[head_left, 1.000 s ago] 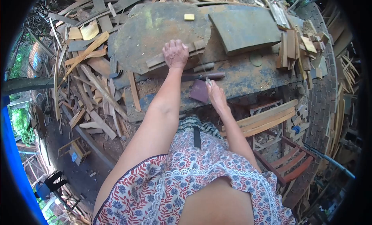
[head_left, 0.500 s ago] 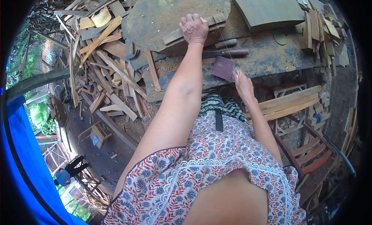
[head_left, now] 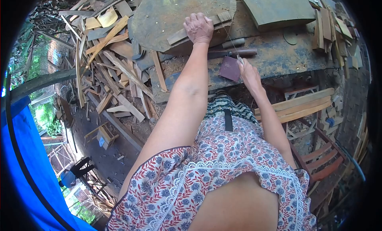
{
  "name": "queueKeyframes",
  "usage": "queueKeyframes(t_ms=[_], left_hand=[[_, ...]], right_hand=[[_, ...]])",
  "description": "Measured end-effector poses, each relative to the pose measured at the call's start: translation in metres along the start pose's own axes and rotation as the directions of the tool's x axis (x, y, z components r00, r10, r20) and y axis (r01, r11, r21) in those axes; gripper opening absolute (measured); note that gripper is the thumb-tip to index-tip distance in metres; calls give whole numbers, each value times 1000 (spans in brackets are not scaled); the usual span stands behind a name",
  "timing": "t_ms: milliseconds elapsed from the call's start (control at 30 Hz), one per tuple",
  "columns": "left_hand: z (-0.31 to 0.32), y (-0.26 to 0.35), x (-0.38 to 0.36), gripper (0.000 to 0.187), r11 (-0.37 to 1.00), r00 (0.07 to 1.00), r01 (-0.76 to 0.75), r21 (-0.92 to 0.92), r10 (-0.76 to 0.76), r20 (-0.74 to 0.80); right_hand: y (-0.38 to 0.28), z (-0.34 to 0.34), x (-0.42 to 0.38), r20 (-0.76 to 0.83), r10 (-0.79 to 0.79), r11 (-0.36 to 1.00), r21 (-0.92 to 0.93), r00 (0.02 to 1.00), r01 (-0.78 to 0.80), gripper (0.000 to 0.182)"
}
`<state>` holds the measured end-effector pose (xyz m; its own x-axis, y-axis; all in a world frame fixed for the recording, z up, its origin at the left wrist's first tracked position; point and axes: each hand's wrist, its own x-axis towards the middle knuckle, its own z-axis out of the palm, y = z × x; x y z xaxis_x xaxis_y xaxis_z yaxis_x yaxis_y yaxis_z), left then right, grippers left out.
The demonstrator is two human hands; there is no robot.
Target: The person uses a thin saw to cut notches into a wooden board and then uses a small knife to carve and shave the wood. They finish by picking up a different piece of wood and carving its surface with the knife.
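My left hand [head_left: 198,28] is closed over a narrow wooden strip [head_left: 180,36], pressing it onto a thick wooden block [head_left: 155,22]. Beyond my knuckles, the strip's right end carries a short crosswise piece [head_left: 224,16]. My right hand [head_left: 250,75] grips the handle of a thin saw [head_left: 238,59], seen nearly edge-on. Its blade shows as a fine line running up to the strip's right end. Just left of my right hand lies a dark red square of sandpaper [head_left: 229,69]. Behind it rests a chisel-like tool with a brown wooden handle [head_left: 247,52].
A grey-green board [head_left: 278,10] lies on the worn workbench [head_left: 294,55] at the right. Wood scraps [head_left: 119,77] pile up at the left, with more offcuts [head_left: 328,30] at the far right. Planks [head_left: 298,105] and a red-brown slatted chair [head_left: 320,159] stand below.
My right hand has pushed the saw forward, towards the wooden strip. My left hand stays on the strip. The whole view has shifted slightly.
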<state>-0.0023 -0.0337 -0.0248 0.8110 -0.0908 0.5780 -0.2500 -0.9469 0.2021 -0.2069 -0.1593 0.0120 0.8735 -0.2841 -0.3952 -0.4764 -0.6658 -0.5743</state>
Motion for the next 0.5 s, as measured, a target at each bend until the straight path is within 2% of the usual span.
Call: queueKeyframes(t_ms=[167,333,367,500], left_hand=[[-1,0,0,16,1000,1000,-1,-18,1,-2],[-1,-1,-2,17,1000,999,1,-28,0,38],[-1,-1,-2,17,1000,999,2,-13,-1,35],[-4,1,1,17,1000,1000,4,-12,-4,23]], right_hand=[[0,0,21,-53,-87,996,17,995,88,33],[11,1,-14,-29,-37,999,-35,999,36,34],[7,-4,-8,-10,-51,998,32,999,52,33],[-11,-9,29,-36,-99,995,9,994,99,33]])
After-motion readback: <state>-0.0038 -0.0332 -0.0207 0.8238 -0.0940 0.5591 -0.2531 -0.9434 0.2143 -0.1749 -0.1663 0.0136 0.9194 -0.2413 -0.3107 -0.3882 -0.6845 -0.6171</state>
